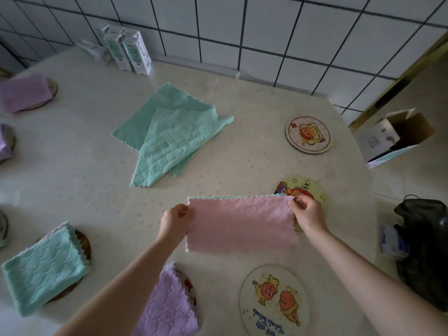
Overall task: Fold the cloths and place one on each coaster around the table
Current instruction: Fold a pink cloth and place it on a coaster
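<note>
A pink cloth (240, 223) hangs folded in half above the table, its green back edge showing along the top. My left hand (175, 220) pinches its top left corner and my right hand (308, 213) pinches its top right corner. Behind the right hand a cartoon coaster (306, 187) is partly hidden. Bare coasters lie at the far right (308, 135) and near the front edge (274, 300). A loose green cloth (169, 134) lies spread mid-table. Folded cloths rest on coasters: green (46, 267) front left, purple (167, 306) under my left forearm, purple (24, 93) far left.
Several white cartons (131, 50) stand against the tiled wall at the back. Off the table's right edge are an open cardboard box (392, 137) and a black bag (426, 243). Another purple cloth on a coaster (6, 144) shows at the left edge.
</note>
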`<action>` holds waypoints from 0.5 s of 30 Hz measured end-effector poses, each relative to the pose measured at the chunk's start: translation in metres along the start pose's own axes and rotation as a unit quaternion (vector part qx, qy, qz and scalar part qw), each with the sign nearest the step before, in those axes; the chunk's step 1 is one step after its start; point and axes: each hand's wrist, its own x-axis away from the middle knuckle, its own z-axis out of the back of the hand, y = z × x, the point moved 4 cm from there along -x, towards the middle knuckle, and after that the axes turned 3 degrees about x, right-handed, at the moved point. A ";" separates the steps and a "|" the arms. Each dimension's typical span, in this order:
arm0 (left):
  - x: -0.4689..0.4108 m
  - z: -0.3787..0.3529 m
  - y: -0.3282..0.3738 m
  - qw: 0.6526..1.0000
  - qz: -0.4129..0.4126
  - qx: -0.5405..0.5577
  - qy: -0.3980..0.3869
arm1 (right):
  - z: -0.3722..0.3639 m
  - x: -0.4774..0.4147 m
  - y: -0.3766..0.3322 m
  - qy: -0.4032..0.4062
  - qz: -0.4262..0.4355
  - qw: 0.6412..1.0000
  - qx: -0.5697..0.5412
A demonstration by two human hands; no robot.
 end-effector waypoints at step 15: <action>-0.012 -0.010 0.000 0.995 -0.008 -0.088 0.050 | -0.009 -0.012 0.001 0.030 0.000 0.997 0.065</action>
